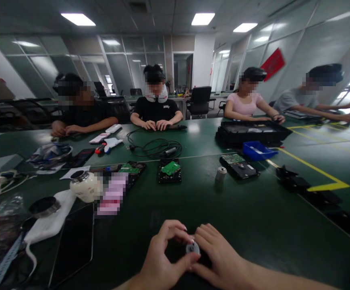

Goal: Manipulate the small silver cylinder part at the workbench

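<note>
Silver round part (192, 248) pinched between left hand (159, 257), right hand (220, 257) fingertips.

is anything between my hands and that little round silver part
Nothing visible. The left hand closes thumb and forefinger around the small round silver metal part, and the right hand touches it from the other side.

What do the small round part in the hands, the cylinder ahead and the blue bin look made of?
The round part, pinched between left hand and right hand: probably metal, silvery with a bright glint. The cylinder: likely metal too, pale grey satin sheen. The blue bin: looks like moulded plastic, uniform saturated colour, dull gloss.
</note>
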`<state>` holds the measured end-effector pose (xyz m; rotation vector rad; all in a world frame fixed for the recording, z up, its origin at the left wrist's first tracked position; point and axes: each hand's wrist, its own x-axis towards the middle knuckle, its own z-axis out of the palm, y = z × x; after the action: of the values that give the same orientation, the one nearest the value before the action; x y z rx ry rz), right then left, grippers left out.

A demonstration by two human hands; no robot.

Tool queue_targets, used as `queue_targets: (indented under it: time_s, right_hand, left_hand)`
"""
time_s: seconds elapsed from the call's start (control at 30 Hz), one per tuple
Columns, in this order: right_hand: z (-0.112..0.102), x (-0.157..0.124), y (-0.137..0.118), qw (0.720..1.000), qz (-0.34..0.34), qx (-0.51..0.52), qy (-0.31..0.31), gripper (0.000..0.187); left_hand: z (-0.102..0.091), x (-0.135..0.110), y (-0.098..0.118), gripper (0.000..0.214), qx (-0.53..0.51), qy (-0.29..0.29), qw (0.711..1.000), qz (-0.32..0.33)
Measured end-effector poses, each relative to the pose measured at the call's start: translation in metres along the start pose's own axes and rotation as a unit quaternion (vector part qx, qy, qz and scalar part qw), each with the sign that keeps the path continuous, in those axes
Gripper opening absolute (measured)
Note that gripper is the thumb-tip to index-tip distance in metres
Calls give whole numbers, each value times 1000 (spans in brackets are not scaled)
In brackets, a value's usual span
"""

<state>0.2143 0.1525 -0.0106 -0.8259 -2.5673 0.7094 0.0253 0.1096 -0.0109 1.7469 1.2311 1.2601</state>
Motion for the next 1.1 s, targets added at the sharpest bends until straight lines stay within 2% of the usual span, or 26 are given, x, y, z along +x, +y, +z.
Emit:
queue_targets:
  time_s: [0.1, 0.2, 0.27, 0.33, 0.43, 0.5, 0.57, 0.63, 0.73, 0.77, 0.83, 0.93, 1.03, 1.1]
  right_hand:
    - [1, 1, 2, 1000, 1, 5, -7, 23]
    - [3, 0, 3, 1000, -3, 9, -4, 22]
    - [4, -1, 3, 1000, -7, 12, -2, 24]
    - [2, -1, 2, 1000, -8, 15, -5, 25]
    - [1, 0, 0, 1000, -3, 15, -13, 22]
    - [0, 1, -1, 1000, -2, 11, -13, 24]
    - [0, 1, -2, 1000, -5, 9, -7, 27]
    - [-1, 1, -2, 1000, -6, 12, -4, 30]
    - [-5, 2, -4, 1000, -1, 22, -13, 33]
    - [-6, 2, -5, 999, 2, 27, -17, 33]
    - [-8, 3, -6, 999, 8, 34, -28, 33]
    - [-10, 3, -6, 998, 16, 39, -38, 34]
    - [-10, 3, -5, 998, 21, 42, -42, 34]
    - [-10, 3, -5, 998, 23, 44, -44, 34]
  left_hand:
    - [-5, 6, 3, 13, 11, -23, 999, 38]
    - [-11, 10, 9, 29, 21, -53, 995, 78]
    - [-14, 11, 12, 42, 27, -57, 995, 72]
    - [-15, 11, 13, 45, 27, -65, 997, 44]
    - [-15, 14, 15, 30, 17, -96, 995, 11]
    - [-16, 16, 17, 19, 17, -101, 994, 20]
    - [-17, 19, 17, 13, 36, -75, 996, 42]
    - [-21, 24, 12, 12, 78, -7, 996, 50]
    - [-30, 33, -6, 9, 160, 124, 979, 12]
    - [-33, 35, -14, 8, 183, 146, 972, -5]
    - [-36, 38, -29, 12, 218, 140, 965, -30]
    - [-38, 37, -44, 25, 253, 95, 962, -41]
    - [-38, 37, -47, 36, 283, 87, 954, -47]
    - [-38, 39, -44, 35, 281, 93, 954, -56]
